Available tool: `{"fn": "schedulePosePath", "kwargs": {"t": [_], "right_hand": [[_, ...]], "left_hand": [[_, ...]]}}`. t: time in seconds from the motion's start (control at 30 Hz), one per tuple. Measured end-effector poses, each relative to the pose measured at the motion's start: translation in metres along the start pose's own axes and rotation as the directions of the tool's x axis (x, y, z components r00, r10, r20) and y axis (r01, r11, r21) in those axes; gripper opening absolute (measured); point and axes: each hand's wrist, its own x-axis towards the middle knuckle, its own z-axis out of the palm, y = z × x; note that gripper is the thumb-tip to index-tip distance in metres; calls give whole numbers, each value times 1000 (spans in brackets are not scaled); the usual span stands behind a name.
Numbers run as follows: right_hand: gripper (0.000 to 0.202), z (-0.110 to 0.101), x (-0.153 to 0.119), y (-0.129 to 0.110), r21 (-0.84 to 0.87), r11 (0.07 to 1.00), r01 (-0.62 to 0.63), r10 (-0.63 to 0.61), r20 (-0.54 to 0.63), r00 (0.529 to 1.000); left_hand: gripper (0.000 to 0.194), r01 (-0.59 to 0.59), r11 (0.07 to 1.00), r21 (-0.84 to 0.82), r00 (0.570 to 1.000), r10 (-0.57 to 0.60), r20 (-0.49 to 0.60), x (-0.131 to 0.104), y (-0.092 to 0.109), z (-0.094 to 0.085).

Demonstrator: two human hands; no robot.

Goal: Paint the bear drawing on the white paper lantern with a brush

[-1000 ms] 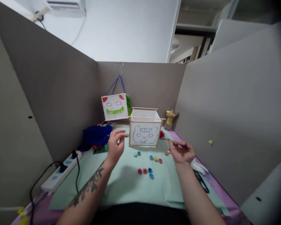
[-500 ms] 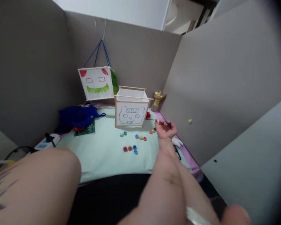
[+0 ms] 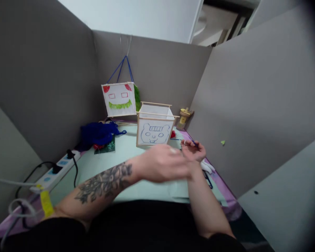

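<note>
I count two paper lanterns: one bear-face lantern (image 3: 154,128) standing on the desk (image 3: 120,154) just beyond both hands, one red-and-green face lantern (image 3: 119,99) hanging further back to the left. Right hand (image 3: 193,151) has its grip pinched closed on one thin blue brush (image 3: 195,143), just right of the bear-face lantern's base. Left hand (image 3: 162,163) is motion-blurred, crossing in front of the right; I cannot tell its grip state. One blue yarn heap (image 3: 98,133) far left of it, one power strip (image 3: 55,171) nearer me, one small bottle (image 3: 183,119) behind the right hand.
</note>
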Motion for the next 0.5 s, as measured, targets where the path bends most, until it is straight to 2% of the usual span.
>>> {"fn": "schedulePosePath", "kwargs": {"t": [0.03,0.07,0.1,0.13,0.17,0.2,0.23,0.3,0.37,0.43,0.5], "right_hand": [[11,-1,1,1,13,1000,-4,4,1,1000],[10,-1,1,2,29,1000,-11,11,-1,1000],[9,-1,1,4,41,999,-18,18,-1,1000],[8,-1,2,6,39,999,-28,27,2,1000],[8,-1,1,8,31,999,-37,36,9,999],[8,-1,1,10,23,999,-41,40,19,999],[8,0,0,11,13,999,-43,43,33,999],[9,1,-2,14,-6,999,-45,46,67,997],[10,2,-3,16,-25,998,-57,59,102,993],[10,3,-5,18,-43,996,-75,80,133,988],[9,4,-5,20,-65,994,-89,98,159,982]], "left_hand": [[28,-88,994,67,994,92,-58,13,-16,-24],[29,-78,987,143,980,102,-169,22,-35,-45],[28,43,979,201,936,31,-349,27,-54,-63],[27,224,950,217,856,-86,-509,29,-73,-76],[28,374,901,218,807,-200,-555,28,-92,-84],[32,467,853,232,806,-303,-508,26,-108,-88],[34,515,816,261,823,-386,-417,23,-121,-89],[39,498,782,373,867,-444,-226,17,-137,-82],[38,438,765,472,887,-454,-87,14,-142,-73],[33,402,746,531,890,-456,-34,13,-142,-65],[29,409,722,559,883,-467,-43,15,-140,-60]]}}
